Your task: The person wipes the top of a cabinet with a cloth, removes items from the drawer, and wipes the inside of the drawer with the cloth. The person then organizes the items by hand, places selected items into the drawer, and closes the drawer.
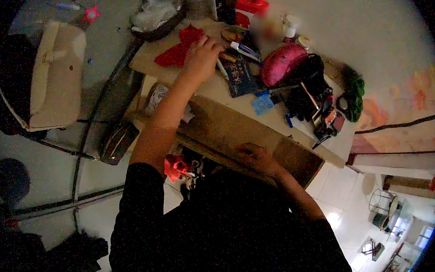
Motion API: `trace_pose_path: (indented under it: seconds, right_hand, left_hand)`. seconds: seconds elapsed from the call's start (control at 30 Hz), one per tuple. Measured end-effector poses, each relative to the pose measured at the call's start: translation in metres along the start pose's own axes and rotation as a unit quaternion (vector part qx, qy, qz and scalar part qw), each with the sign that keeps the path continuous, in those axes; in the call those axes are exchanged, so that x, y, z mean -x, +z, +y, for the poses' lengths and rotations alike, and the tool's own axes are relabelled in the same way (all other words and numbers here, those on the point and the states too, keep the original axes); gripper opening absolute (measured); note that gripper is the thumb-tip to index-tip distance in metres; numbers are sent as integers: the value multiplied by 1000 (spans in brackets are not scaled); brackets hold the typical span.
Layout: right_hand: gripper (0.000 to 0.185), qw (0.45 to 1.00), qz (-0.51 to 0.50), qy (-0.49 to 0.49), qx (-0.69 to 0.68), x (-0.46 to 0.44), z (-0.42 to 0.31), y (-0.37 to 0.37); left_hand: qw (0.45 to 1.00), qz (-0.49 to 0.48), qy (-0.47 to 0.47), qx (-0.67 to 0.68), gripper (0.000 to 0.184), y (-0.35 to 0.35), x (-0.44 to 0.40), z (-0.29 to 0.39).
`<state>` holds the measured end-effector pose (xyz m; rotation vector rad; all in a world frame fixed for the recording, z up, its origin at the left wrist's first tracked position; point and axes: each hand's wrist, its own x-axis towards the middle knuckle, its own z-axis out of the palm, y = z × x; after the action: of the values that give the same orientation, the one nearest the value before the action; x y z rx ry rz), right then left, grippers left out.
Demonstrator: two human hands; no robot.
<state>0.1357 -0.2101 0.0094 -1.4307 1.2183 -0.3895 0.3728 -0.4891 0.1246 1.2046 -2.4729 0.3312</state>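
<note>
On the tabletop, my left hand (202, 59) is closed on a crumpled red cloth (172, 56), with its fingers bent down. Just right of it lie a dark printed packet (240, 78), a white tube (245, 51) and a thin pale stick (222, 69). My right hand (258, 158) is low at the open wooden drawer (218, 128), by its front edge. Its fingers are dim and blurred, and what they touch is hidden. A clear crumpled wrapper (156, 96) shows at the drawer's left end.
A pink pouch (283, 64), black items, a blue packet (263, 103) and a green bundle (352, 87) crowd the table's right side. Bottles and a red pump container (251, 11) stand at the back. A beige bag (59, 76) is at left. Red flower-like material (175, 167) shows below the drawer.
</note>
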Motion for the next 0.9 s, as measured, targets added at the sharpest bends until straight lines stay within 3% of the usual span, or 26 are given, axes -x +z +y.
trace_pose_path:
  seconds: [0.07,0.17,0.27,0.4,0.47,0.53,0.6,0.7,0.83,0.9]
  right_hand:
    - [41,1000,-12,4,-11,3,-9,-1]
    - [38,999,22,-38,26,10,-34,-7]
    - [34,977,54,-173,109,14,-89,-29]
    - [30,981,112,-148,46,0,-125,-53]
    - [30,975,141,-168,24,-23,-117,-62]
    - [34,958,186,-176,-133,-49,-99,-63]
    - [36,946,216,-169,-173,-48,-132,-67]
    - [36,914,270,-170,-252,-49,-172,-67]
    - [30,880,299,-180,-323,-55,-179,-70]
    - [27,875,317,-164,-327,-60,-171,-74]
  left_hand:
    - [999,-18,32,-24,37,6,-5,-7]
    - [999,-40,5,-15,35,-4,-5,-3]
    - [996,-70,15,-60,29,-6,-9,-9]
    - [998,-43,10,-42,22,-9,-7,-17]
    - [986,-79,-106,107,24,-13,-6,-14]
    - [980,-22,-104,166,25,-13,1,-7]
    - [968,34,-103,227,27,-28,10,9]
    - [870,-90,-193,444,29,-81,20,55]
    - [912,-100,-157,366,32,-95,35,85]
    - [902,-6,-119,416,35,-85,44,87]
